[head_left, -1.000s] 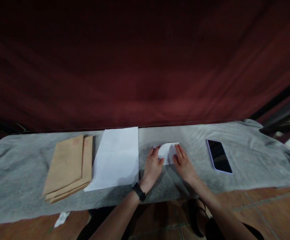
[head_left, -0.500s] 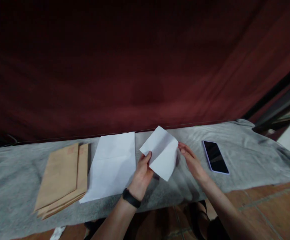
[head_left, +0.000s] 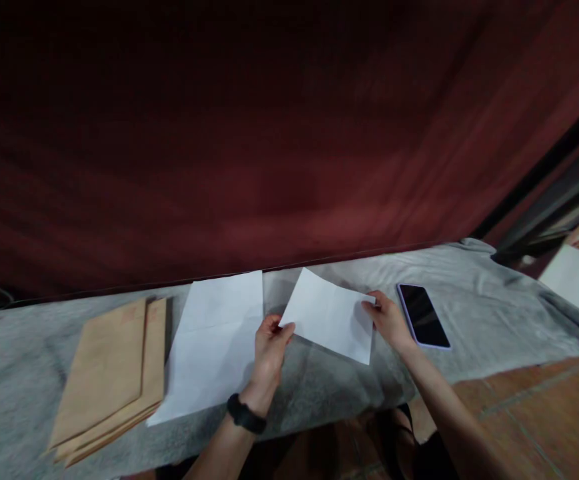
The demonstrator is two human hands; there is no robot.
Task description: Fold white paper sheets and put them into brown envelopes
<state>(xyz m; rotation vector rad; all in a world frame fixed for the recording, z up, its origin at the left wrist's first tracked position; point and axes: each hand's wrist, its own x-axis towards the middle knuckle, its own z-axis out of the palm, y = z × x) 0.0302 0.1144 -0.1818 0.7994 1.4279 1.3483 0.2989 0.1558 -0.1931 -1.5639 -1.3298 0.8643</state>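
Note:
I hold a folded white paper (head_left: pixel 332 315) up above the grey cloth-covered table (head_left: pixel 494 313) with both hands. My left hand (head_left: pixel 269 347), with a black band on its wrist, pinches the paper's lower left corner. At the right edge of the paper my right hand (head_left: pixel 388 320) grips it with closed fingers. The paper is tilted, its far corner raised.
A stack of white sheets (head_left: pixel 214 347) lies flat just left of my left hand. Several brown envelopes (head_left: pixel 112 373) are piled further left. A dark phone (head_left: pixel 422 315) lies face up right of my right hand. A dark red curtain (head_left: pixel 269 147) hangs behind the table.
The folded paper lay on the table under both hands, was lifted by my left hand, and is now held wider and flatter between both hands. The view has shifted to the right.

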